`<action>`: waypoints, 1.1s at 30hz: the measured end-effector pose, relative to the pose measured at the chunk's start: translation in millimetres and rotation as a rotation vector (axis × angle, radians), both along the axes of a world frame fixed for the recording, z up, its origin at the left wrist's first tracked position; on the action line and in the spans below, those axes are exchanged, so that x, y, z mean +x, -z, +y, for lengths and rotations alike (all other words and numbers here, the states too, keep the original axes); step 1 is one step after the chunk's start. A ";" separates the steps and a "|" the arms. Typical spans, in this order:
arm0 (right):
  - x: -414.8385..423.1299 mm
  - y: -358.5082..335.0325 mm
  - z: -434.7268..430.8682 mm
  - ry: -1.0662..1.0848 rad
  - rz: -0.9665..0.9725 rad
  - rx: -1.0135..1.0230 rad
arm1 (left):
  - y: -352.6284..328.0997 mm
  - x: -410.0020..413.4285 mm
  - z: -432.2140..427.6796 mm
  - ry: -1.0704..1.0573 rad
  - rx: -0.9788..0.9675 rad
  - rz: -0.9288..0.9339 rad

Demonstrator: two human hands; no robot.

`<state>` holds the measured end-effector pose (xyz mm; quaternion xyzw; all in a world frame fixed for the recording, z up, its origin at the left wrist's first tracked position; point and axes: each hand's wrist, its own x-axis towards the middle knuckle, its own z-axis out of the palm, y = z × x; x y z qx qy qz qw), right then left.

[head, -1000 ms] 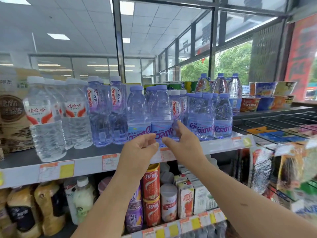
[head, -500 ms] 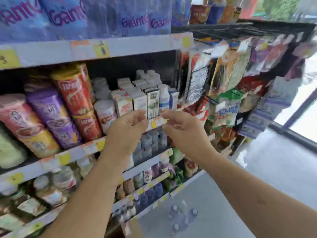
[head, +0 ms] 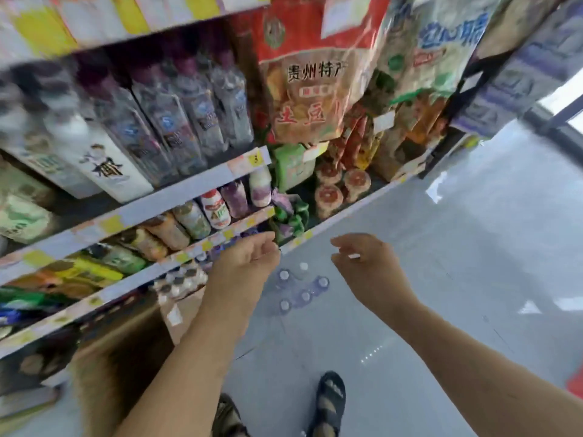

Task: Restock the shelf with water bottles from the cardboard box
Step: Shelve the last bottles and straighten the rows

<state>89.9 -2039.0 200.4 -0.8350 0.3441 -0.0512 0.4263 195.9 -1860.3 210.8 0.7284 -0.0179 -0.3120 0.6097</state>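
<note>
Floor tiles (head: 441, 247) below: hands have come down from the top shelf. Left hand (head: 249, 263), right hand (head: 366, 266) both empty, fingers loose, above water bottles (head: 299, 290) near cardboard box (head: 179, 310). Next pickup likely beginning.

Pale glossy floor (head: 441, 279) — cluster of water bottles (head: 299, 290), cardboard box (head: 181, 313) beside the shelf (head: 189, 197)

Both bare forearms extend forward and downward. The bare left hand (head: 249, 263) and bare right hand (head: 369, 269) hang apart, palms facing inward, fingers loosely curled, empty.
</note>
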 end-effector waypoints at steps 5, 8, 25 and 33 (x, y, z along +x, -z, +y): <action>-5.2 169.4 -32.3 -0.005 0.204 -0.067 | 125.1 -3.3 -23.7 -0.018 0.019 0.074; -2.6 270.3 -40.9 -0.027 0.310 -0.082 | 204.7 0.0 -34.7 -0.015 0.015 0.100; 22.3 487.7 -55.2 0.056 0.304 -0.203 | 410.6 6.7 -45.6 0.026 0.064 0.215; 9.1 264.0 -41.6 0.097 0.019 -0.262 | 264.1 -5.2 -50.2 0.086 -0.029 0.153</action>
